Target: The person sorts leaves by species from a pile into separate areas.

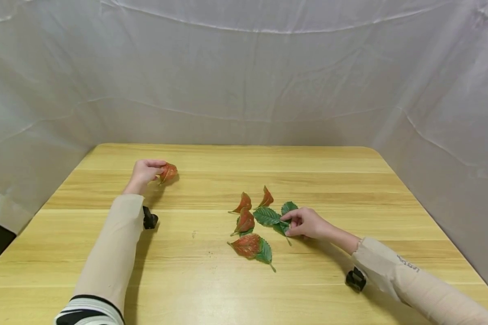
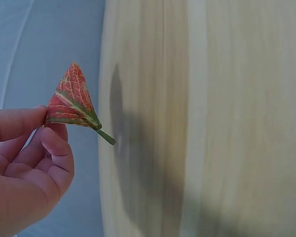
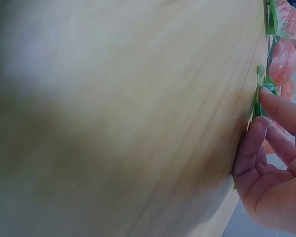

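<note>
Toward the far left of the table, my left hand (image 1: 145, 171) pinches a red artificial leaf (image 1: 168, 172) by its edge. In the left wrist view the leaf (image 2: 73, 98) is creased, with pale veins and a short green stem, held between thumb and index finger. On the right side, my right hand (image 1: 309, 223) reaches into a group of green serrated leaves (image 1: 267, 216), thumb and index finger pinching a green leaf (image 1: 281, 227). In the right wrist view the fingertips meet at a bit of green leaf (image 3: 258, 109) close over the table.
Left of my right hand lie several red leaves (image 1: 246, 220), some overlapping green ones. Nearest me, a red leaf (image 1: 247, 245) partly covers a green leaf (image 1: 265, 252). The wooden table (image 1: 179, 280) is enclosed by pale hanging sheeting (image 1: 244, 76) at the back and sides.
</note>
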`<state>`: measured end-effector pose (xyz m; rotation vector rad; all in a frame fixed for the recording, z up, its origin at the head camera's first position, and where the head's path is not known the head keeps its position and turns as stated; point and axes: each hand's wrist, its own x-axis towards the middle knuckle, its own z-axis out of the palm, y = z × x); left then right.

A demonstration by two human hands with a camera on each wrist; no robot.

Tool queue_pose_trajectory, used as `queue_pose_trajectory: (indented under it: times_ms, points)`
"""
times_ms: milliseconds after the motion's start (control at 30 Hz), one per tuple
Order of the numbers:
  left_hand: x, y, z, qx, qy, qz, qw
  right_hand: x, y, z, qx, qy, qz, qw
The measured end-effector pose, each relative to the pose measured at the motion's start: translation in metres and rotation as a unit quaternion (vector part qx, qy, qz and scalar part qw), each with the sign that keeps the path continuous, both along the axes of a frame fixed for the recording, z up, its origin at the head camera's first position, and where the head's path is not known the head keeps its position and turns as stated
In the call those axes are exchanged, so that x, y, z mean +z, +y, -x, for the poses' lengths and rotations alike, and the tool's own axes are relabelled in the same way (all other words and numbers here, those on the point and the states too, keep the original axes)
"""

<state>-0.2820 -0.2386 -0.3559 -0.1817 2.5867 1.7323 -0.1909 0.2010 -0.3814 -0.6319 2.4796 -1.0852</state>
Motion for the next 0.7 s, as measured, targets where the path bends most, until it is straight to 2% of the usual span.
queue_pose_trajectory:
  times_ms: [267,467,700]
  points:
    - [-0.0007,-0.0049,0.0032,-0.018,-0.028,0.035,0.9988,0.0010,0.0007,-0.0006,0.001,0.002,-0.003,1.0000]
    - [-0.0025,-0.0082,0.0019,-0.036,-0.034,0.065,0.9967,0.0015,0.0009,-0.0012,0.002,0.003,-0.002,1.0000]
    - [-0.0008,-0.0057,-0.0014,-0.040,-0.039,0.056,0.9969,0.0018,0.0010,-0.0014,0.001,0.003,-0.002,1.0000]
